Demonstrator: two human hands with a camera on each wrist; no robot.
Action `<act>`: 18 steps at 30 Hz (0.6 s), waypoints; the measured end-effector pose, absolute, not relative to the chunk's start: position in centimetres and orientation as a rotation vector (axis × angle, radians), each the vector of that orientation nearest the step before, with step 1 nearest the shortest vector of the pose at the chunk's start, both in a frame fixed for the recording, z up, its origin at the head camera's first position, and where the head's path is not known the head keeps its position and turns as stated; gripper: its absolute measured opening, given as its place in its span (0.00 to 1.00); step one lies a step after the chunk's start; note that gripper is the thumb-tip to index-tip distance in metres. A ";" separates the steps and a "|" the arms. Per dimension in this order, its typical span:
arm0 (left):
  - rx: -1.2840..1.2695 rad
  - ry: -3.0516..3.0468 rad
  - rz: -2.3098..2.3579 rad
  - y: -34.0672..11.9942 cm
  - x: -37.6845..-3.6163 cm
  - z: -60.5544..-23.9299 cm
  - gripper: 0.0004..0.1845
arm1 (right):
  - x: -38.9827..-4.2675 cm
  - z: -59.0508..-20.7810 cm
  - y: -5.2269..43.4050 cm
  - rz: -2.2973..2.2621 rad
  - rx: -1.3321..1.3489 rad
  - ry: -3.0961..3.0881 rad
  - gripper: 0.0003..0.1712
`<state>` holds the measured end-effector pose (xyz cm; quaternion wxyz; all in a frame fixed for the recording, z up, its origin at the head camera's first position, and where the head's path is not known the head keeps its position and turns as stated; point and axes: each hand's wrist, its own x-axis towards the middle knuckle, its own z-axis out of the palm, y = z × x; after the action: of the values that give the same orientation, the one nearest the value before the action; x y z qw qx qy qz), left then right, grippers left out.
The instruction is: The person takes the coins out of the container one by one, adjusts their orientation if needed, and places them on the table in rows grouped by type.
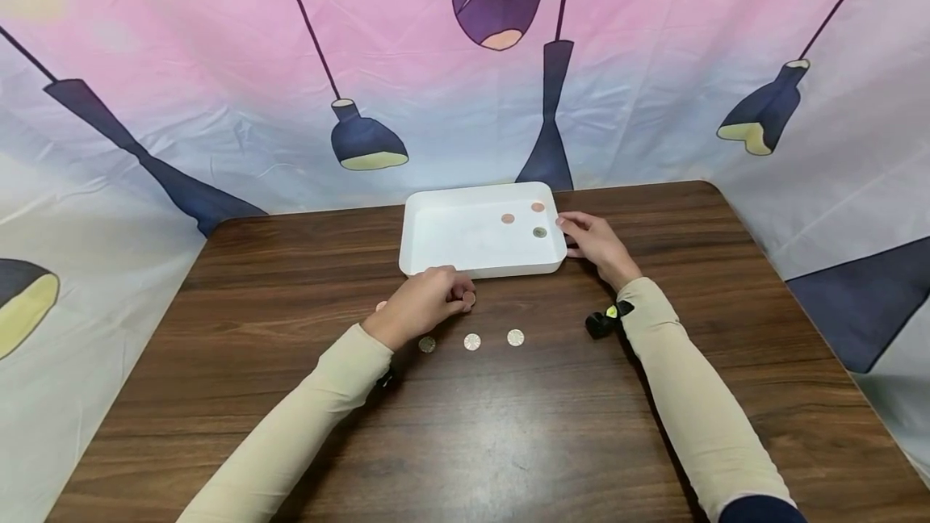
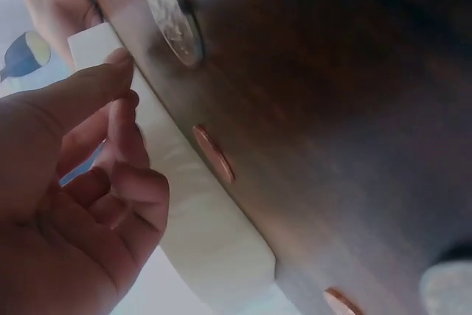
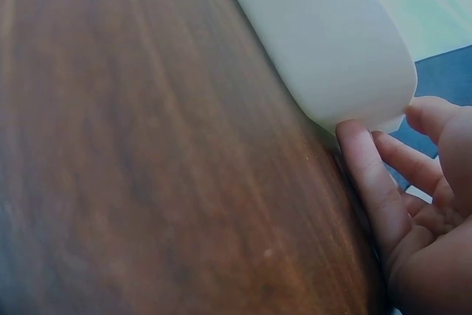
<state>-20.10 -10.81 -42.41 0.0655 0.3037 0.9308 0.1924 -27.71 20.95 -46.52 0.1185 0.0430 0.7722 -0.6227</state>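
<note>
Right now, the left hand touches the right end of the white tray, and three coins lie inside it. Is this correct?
Not quite: the right wrist view shows the right hand touching the right end of the white tray. Three coins do lie inside.

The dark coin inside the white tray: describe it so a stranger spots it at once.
On the brown table stands a white tray, with the right hand at its right end. Towards that end lies the dark coin, duller and greyer than the two copper coins beside it.
</note>
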 end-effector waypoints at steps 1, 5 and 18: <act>0.918 2.822 0.545 -10.8 -20.0 -42.4 0.03 | -27.7 -46.5 20.9 -1.820 0.127 2.257 0.31; 0.950 2.874 0.469 -10.7 -19.6 -42.6 0.04 | -27.8 -46.4 20.8 -1.829 0.125 2.251 0.31; 0.849 2.830 0.523 -9.7 -19.7 -42.9 0.10 | -27.7 -46.5 20.9 -1.823 0.138 2.256 0.31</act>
<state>-19.69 -9.65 -42.85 0.0702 0.2823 0.9408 0.1739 -27.72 20.90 -46.52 0.1183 0.0472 0.7715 -0.6234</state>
